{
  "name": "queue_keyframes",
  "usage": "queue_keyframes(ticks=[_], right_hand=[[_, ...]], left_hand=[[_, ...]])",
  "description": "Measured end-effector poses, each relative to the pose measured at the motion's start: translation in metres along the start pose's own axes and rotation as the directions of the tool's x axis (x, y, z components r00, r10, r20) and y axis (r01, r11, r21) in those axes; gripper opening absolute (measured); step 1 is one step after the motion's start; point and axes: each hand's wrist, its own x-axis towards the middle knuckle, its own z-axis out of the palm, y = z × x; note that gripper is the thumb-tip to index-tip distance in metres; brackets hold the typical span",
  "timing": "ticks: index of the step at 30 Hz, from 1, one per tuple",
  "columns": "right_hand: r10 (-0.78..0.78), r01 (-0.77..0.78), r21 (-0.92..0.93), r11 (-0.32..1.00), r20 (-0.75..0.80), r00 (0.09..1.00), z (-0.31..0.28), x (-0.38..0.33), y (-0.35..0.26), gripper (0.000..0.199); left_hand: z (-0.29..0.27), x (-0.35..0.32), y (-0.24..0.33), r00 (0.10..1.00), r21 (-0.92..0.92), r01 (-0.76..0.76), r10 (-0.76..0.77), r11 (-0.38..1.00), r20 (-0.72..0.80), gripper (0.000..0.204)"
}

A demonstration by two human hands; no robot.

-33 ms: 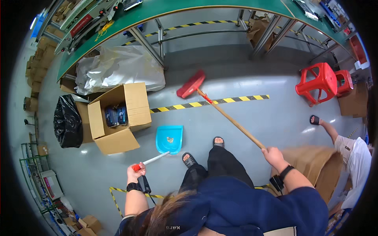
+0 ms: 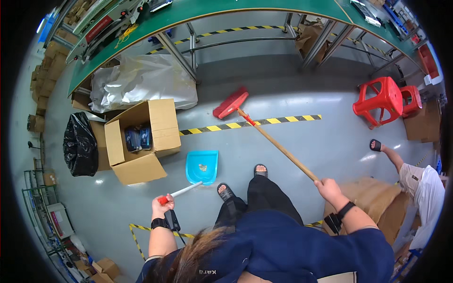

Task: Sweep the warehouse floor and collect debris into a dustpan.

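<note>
Open cardboard box [image 2: 141, 137] on grey floor, dark packaged items inside, possibly devices; hard to tell at this size. Black bin bag [image 2: 80, 144] just left of box. Crumpled clear plastic sheeting [image 2: 141, 80] behind box, under green workbench [image 2: 212, 9]. Yellow-black floor tape [image 2: 273, 120] runs right from box. Two red plastic stools [image 2: 384, 99] far right of box. Another person's sandalled foot [image 2: 376, 145] below stools.

The dustpan [image 2: 202, 167] holds a small speck, perhaps debris, too small to identify.
</note>
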Motion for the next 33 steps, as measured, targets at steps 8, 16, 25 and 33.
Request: queue_keyframes(ticks=[8, 16, 25, 33], right_hand=[[-0.149, 0.161, -0.131, 0.978, 0.094, 0.984, -0.055, -0.037, -0.032, 0.038], [-0.406, 0.458, -0.464, 0.759, 0.214, 0.889, -0.020, 0.096, -0.147, 0.042], [-0.010, 0.019, -0.440, 0.898, 0.024, 1.000, -0.144, 0.055, -0.049, 0.046], [-0.275, -0.030, -0.647, 0.762, -0.364, 0.890, -0.183, -0.095, -0.047, 0.036]], left_hand=[[-0.052, -0.024, -0.017, 0.984, -0.065, 0.172, -0.174, 0.983, -0.041, 0.028], [-0.103, -0.071, -0.016, 0.981, -0.051, 0.186, -0.189, 0.981, -0.044, 0.032], [-0.125, -0.067, 0.003, 0.982, -0.007, 0.166, -0.166, 0.986, -0.088, 0.016], [-0.145, -0.041, 0.024, 0.984, 0.044, 0.180, -0.180, 0.983, 0.011, 0.015]])
